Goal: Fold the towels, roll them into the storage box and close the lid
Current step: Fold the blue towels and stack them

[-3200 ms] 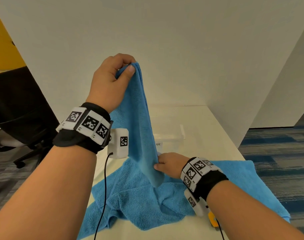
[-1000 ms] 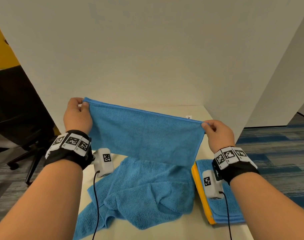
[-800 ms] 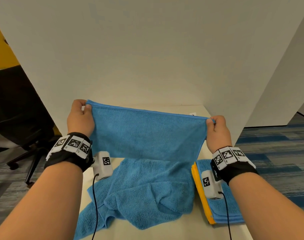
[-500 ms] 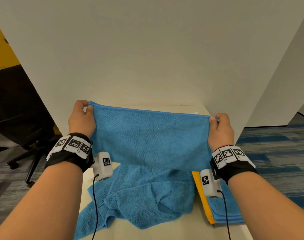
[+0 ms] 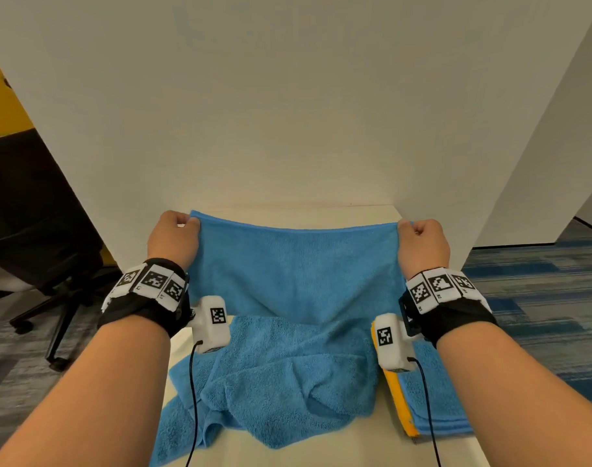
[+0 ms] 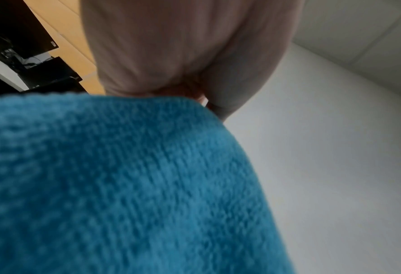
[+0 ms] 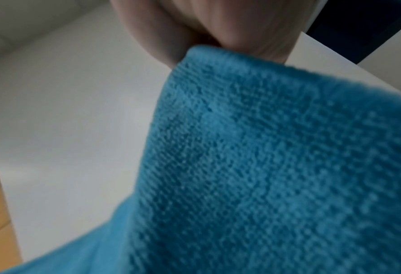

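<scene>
Towel (image 5: 298, 271) in blue hangs spread between my two hands, lifted above the counter (image 5: 288, 453) and in front of the white partition (image 5: 288, 112). Its long axis runs left to right, the top hem stretched almost level from one fist to the other with a slight sag in the middle, and the cloth drops from that hem toward me. My left hand (image 5: 173, 239) pinches the left top corner, fingers curled over the hem; the left wrist view shows the same corner (image 6: 124, 176) tucked under the curled fingers (image 6: 183, 55). My right hand (image 5: 422, 246) grips the right top corner in the same way, and the right wrist view has the cloth (image 7: 276, 157) coming out just below the knuckles (image 7: 206, 24). The lower edge of the held towel meets a crumpled blue towel (image 5: 281, 382) lying in a heap on the counter; I cannot tell whether the two touch. Just right of that heap lies a flat stack (image 5: 419, 409) with a yellow edge and blue cloth, partly hidden by my right wrist camera (image 5: 390, 342). A black office chair (image 5: 41, 230) stands on the floor at far left.
</scene>
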Tool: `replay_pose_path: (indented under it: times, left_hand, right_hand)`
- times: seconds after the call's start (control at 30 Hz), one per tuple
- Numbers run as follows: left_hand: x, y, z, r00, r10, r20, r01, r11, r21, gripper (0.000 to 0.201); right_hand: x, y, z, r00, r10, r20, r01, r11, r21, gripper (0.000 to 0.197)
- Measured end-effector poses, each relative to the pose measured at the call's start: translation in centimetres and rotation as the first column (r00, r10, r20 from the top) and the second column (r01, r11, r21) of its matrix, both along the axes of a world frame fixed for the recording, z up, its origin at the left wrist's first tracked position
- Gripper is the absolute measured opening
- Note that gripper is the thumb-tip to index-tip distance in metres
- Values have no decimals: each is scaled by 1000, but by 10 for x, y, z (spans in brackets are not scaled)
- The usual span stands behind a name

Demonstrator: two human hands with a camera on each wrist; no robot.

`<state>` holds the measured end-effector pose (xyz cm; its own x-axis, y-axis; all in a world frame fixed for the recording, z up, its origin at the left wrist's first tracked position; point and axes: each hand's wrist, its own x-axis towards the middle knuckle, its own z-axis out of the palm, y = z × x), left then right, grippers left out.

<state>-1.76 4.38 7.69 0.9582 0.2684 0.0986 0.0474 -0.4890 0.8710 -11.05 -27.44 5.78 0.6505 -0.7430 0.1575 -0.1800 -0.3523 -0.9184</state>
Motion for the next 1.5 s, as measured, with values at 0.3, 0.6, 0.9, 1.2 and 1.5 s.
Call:
replay_pose_path:
  times: [0.3, 0.6, 0.9, 1.2, 1.5]
  left_hand:
    - [-26, -40, 17, 943, -333, -10, 305, 875, -376, 11]
    - [-50, -78, 24, 855, -519, 20, 489, 791, -368, 10]
    - [-60, -88, 27, 821, -570, 30, 550, 775, -311, 11]
    - [-65, -81, 38, 725, -687, -48, 644, 701, -306, 36]
    - [-57, -78, 26, 773, -620, 134, 624, 781, 14, 27]
  right_hand:
    - [2, 45, 20, 949, 287, 128, -309, 927, 212, 14]
    - [-6, 82, 31, 869, 456, 194, -487, 858, 162, 7]
    - [-8, 86, 32, 875, 465, 134, -466, 884, -25, 10]
    - [-10, 85, 31, 881, 465, 85, -450, 881, -147, 10]
    - [-10, 79, 34, 853, 514, 95, -479, 841, -254, 21]
